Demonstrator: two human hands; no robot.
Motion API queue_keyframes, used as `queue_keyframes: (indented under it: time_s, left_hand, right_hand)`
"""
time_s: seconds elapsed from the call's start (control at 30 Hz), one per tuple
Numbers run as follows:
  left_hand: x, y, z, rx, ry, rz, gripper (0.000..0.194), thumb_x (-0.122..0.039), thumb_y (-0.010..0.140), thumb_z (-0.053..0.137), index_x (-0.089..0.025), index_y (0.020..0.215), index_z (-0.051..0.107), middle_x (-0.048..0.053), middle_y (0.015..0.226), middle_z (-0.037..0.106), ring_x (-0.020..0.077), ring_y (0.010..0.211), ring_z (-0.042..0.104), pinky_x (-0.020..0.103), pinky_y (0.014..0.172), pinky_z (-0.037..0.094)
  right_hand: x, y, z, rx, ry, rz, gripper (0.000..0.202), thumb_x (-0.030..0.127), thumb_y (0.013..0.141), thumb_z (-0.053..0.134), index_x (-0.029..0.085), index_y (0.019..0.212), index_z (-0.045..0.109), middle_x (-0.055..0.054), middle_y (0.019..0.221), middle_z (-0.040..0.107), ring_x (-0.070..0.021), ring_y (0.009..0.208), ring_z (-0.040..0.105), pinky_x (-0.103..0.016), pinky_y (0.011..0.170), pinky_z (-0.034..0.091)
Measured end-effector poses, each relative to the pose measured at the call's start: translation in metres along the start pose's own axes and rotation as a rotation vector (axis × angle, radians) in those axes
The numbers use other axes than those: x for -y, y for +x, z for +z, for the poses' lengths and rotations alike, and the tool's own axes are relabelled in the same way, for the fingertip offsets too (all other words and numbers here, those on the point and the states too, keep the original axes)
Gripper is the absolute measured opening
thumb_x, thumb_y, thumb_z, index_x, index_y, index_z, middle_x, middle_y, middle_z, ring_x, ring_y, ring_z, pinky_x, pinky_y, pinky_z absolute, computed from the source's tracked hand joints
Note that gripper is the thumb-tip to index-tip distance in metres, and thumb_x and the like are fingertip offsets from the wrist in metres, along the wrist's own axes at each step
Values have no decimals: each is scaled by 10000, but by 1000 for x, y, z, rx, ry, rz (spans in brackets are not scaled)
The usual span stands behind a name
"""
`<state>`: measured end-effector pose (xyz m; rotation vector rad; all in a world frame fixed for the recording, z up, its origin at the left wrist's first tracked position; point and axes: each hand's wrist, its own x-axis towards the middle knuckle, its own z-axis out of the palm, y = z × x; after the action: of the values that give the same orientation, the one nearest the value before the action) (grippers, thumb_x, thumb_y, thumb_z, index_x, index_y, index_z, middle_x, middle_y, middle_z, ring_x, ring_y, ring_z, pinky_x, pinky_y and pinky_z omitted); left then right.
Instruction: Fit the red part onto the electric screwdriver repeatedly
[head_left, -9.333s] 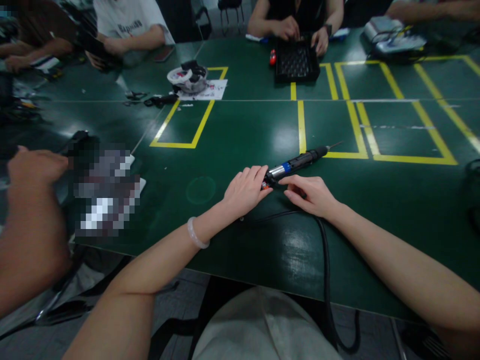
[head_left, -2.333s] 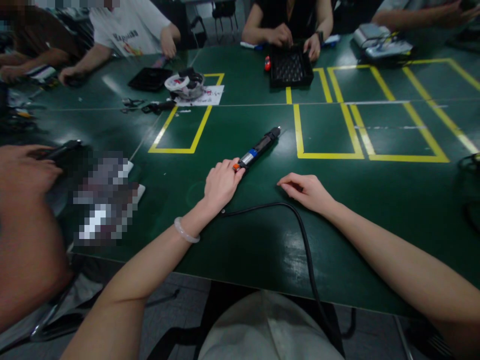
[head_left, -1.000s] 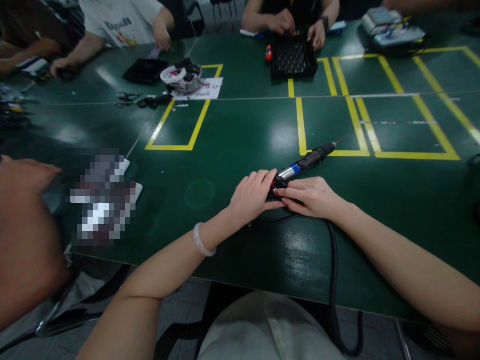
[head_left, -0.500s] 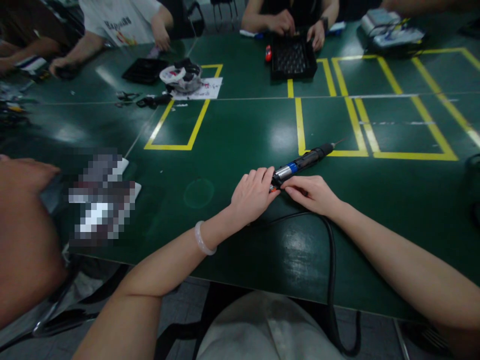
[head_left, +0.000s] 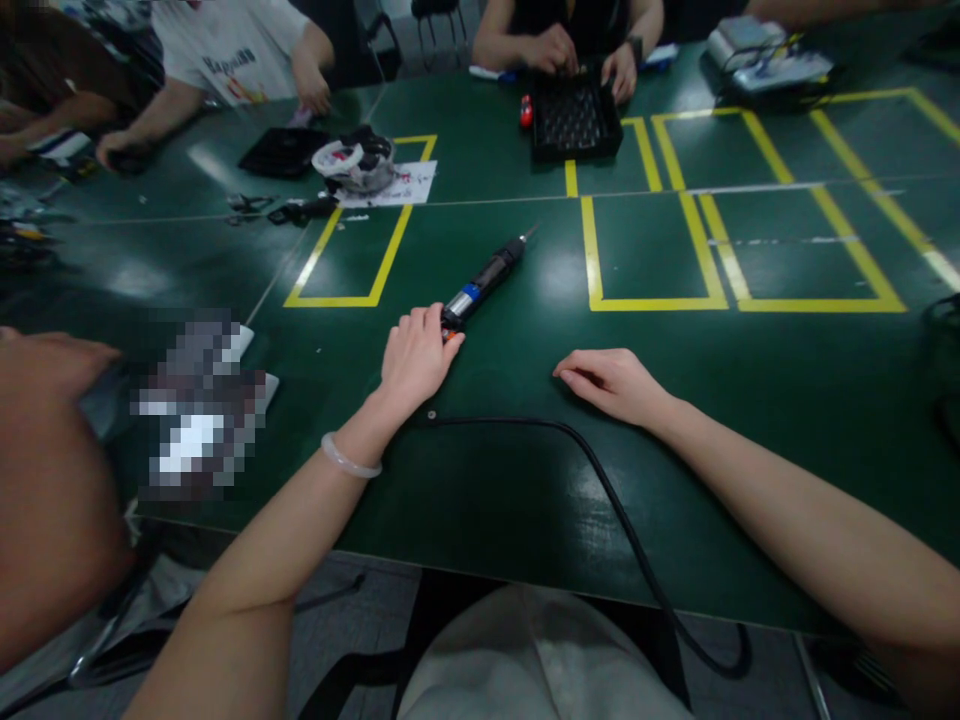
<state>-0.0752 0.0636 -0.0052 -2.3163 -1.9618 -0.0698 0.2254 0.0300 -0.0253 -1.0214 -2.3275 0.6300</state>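
Note:
My left hand (head_left: 417,352) is wrapped around the rear end of an electric screwdriver (head_left: 484,282), a black and silver tool with a blue band. Its thin bit points away to the upper right, and a bit of orange shows beside my thumb. Below that hand lies a black cable (head_left: 559,424) with a small round metallic end; whether it joins the screwdriver cannot be seen. To the right, my right hand (head_left: 616,385) rests low over the table, apart from the tool. Its thumb and fingertips are pinched together, and anything between them is hidden.
Yellow tape (head_left: 660,304) marks rectangles on the green table (head_left: 495,510). Across it, a person's hands work over a black tray (head_left: 576,130) beside a red object (head_left: 526,111). A paper sheet (head_left: 420,185) lies under a bagged bundle (head_left: 361,162). Another person's arm (head_left: 56,470) is at left.
My left hand has carried the screwdriver leftward, away from my right hand, which stays nearly in place. The cable now stretches across the table with its end in sight.

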Motion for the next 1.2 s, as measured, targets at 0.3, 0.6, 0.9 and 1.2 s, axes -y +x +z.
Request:
queue_keyframes:
  time_s: [0.3,0.6,0.9,1.2]
  left_hand:
    - [89,28,11,-38,67,-295,574,-470,1042,419,-32,1409,466,280,1315,543,429,1206,516,489,961,417]
    - [144,45,17,-2,129,-461,767,-651,1072,80,-20,1372,398,182,1359,474,322,1210,419,456,1017,351]
    - [145,41,15,-6,146,-433,762,-687,1062,118,-34,1339,396,187,1348,474,335,1195,446,476,1000,371]
    - [141,44,15,-57,133,-454,613,-545,1069,395,9,1311,493,252,1328,538,397,1223,508,525,1017,423]
  right_hand:
    - [-1,0,2,14,-19,10,247,293,1005,489,205,952,714,-34,888,754,-158,759,680,-262,704,454]
    - [-2,1,2,53,-46,17,258,308,1015,482,207,965,715,-35,913,762,-172,811,703,-271,724,459]
    - [-2,1,2,67,-48,24,261,308,1016,479,205,965,714,-36,923,765,-177,821,710,-275,720,454]
    - [-2,2,3,74,-59,35,263,312,1009,486,198,966,719,-31,905,760,-165,796,696,-263,706,437]
